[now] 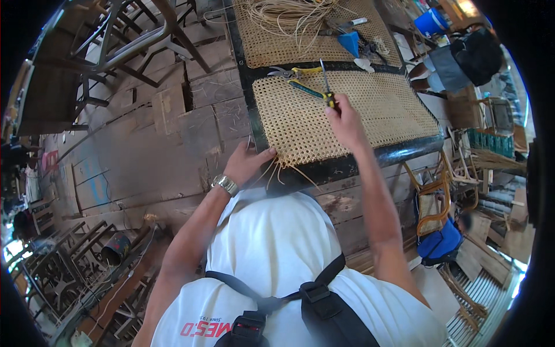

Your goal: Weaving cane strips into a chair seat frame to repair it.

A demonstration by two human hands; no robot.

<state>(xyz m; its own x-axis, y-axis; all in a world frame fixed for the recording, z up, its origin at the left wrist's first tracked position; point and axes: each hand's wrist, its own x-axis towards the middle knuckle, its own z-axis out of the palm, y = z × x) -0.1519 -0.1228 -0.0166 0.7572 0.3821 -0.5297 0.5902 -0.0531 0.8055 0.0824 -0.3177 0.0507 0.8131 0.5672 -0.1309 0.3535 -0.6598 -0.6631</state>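
Note:
My right hand (347, 124) is closed round the yellow-and-black handle of a screwdriver (328, 87), its shaft pointing away from me over the woven cane panel (300, 118). At the panel's near left corner rests my left hand (245, 162), a metal watch on its wrist. Its thumb stretches onto the corner, apart from the fingers, which lie by the black frame's (341, 169) left edge. Loose cane strands (280, 170) stick out beside that thumb. Pruning shears (298, 82) with yellow and green handles lie spread on the panel's far left part, near the screwdriver.
A second cane panel beyond bears a coil of cane strands (289, 17), a blue piece (349, 43) and several small tools. Wooden chair frames (144, 43) stand far left. At the right are a rattan chair (433, 202), a blue bag (440, 243) and another person (451, 63).

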